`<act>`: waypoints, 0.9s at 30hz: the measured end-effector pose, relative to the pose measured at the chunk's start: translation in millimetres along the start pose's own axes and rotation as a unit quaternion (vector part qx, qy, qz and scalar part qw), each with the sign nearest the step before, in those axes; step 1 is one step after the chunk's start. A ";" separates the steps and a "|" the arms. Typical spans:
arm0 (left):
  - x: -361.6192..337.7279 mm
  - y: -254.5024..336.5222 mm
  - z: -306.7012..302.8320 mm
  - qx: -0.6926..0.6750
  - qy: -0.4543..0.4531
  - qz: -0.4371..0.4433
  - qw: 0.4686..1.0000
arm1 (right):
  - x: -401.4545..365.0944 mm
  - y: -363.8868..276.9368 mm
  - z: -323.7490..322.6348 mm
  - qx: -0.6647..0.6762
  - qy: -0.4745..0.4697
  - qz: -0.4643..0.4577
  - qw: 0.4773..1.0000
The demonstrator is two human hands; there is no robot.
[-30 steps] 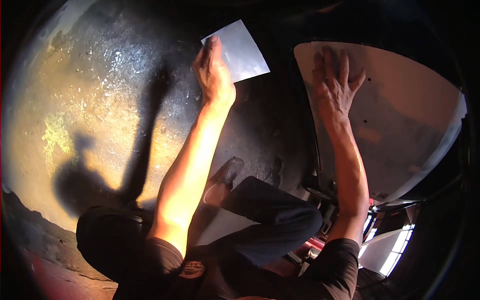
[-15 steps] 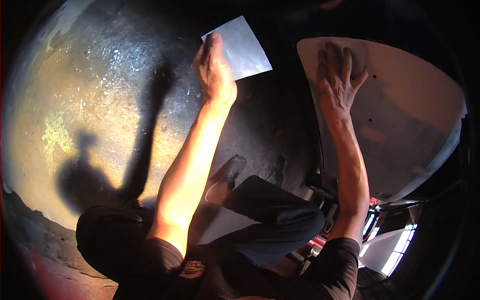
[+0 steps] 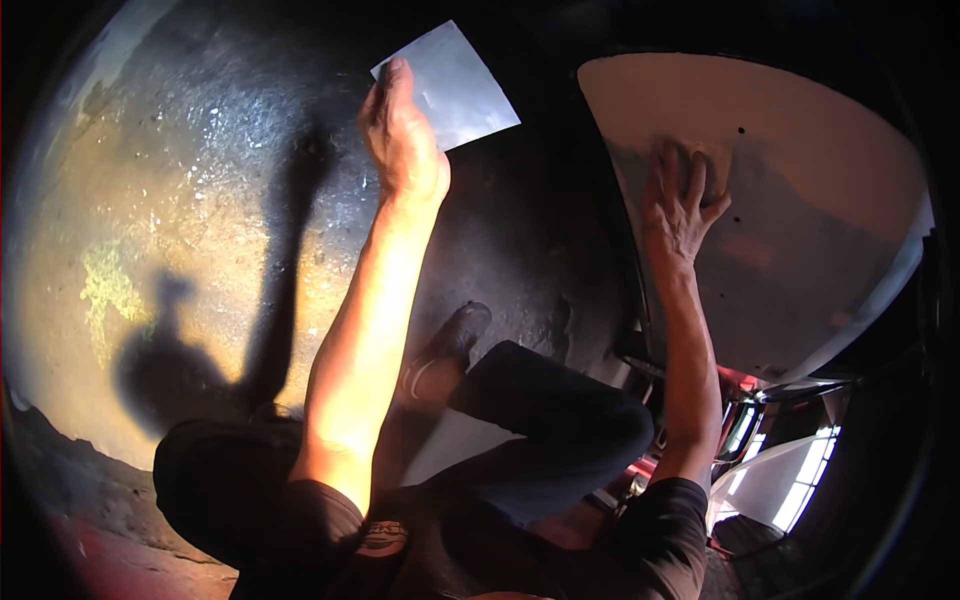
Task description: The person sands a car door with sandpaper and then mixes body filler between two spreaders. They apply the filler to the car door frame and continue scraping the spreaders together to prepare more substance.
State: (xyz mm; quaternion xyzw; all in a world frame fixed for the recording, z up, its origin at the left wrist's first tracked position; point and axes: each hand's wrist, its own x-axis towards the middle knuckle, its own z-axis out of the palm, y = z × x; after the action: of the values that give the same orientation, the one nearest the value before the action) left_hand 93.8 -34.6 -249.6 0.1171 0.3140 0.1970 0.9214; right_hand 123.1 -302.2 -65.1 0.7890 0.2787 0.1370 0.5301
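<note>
My left hand [image 3: 400, 145] grips a flat, pale grey square sheet [image 3: 455, 88] by its left edge, the thumb lying along its face. The sheet is tilted up over the dark floor, and the palm hides part of its near edge. Over on the right, my right hand [image 3: 682, 212] rests on a large curved panel [image 3: 800, 245], fingers spread and slightly bent against the surface. Dark shadows fall between those fingers. The panel is brownish at the top and greyer lower down, with several small dark holes.
Stained, shiny floor [image 3: 200, 190] spreads out at the left, with a yellow-green patch [image 3: 112, 285] and my shadow on it. My bent knee [image 3: 620, 430] and shoe [image 3: 460, 330] are below, between my arms. A bright window [image 3: 805, 480] shows at the lower right.
My right hand has slid down the panel, toward me. My left hand and the sheet have shifted slightly left and up in view.
</note>
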 end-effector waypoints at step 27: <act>0.8 11.8 2.6 0.008 0.000 0.008 1.000 | 75.7 31.8 -65.7 -0.025 0.117 -0.024 0.993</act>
State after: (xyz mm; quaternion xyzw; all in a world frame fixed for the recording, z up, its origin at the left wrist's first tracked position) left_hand 92.6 -24.0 -244.0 0.1266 0.3147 0.2017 0.9188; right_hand 160.0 -217.0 -15.7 0.7474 0.3542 0.2226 0.5161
